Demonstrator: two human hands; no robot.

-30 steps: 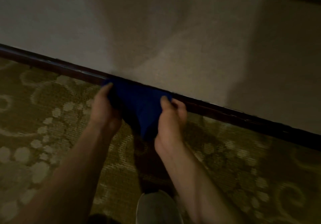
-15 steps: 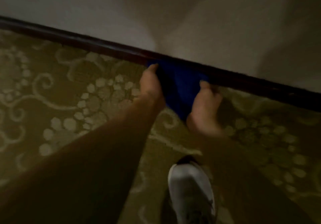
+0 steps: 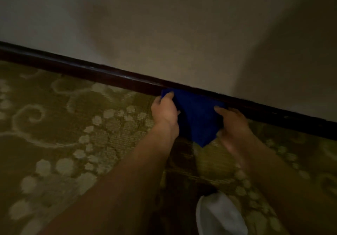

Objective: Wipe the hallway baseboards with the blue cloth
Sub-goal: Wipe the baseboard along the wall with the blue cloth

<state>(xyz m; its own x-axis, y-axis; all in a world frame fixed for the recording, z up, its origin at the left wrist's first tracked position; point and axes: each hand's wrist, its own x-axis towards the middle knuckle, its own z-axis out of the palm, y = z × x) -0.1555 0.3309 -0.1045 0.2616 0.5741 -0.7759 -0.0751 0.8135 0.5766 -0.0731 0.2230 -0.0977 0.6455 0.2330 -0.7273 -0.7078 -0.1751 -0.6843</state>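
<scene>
Cloth slid rightward, both hands gripping

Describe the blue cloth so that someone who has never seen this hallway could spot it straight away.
Follow the dark baseboard that runs slantwise between the pale wall and the patterned carpet. Where the left hand and the right hand meet it, the blue cloth is stretched between them, top edge against the baseboard and a corner hanging down. It is the only vivid blue thing here.
</scene>
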